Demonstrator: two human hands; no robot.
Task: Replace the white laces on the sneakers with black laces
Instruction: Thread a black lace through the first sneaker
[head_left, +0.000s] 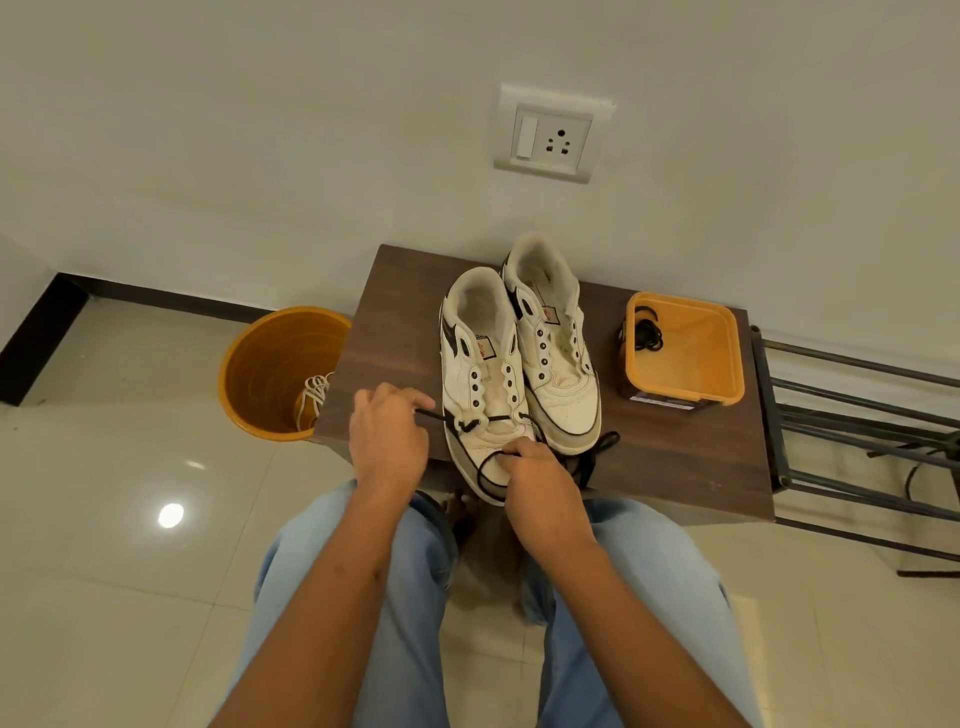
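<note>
Two white sneakers stand side by side on a dark wooden table (395, 322), toes towards me. The left sneaker (480, 374) has a black lace (467, 425) threaded through its lowest eyelets. My left hand (387, 441) pinches one end of that lace at the shoe's left side. My right hand (535, 480) grips the other end over the toe cap. The right sneaker (556, 343) has bare eyelets. Another black lace (647, 332) lies coiled in an orange tub (727, 353) at the right of the table. White laces (313, 395) lie in an orange bucket (244, 374).
The bucket stands on the tiled floor left of the table. A dark metal rack (857, 415) is right of the table. A wall socket (550, 137) sits on the wall behind. My knees in blue jeans are below the table's near edge.
</note>
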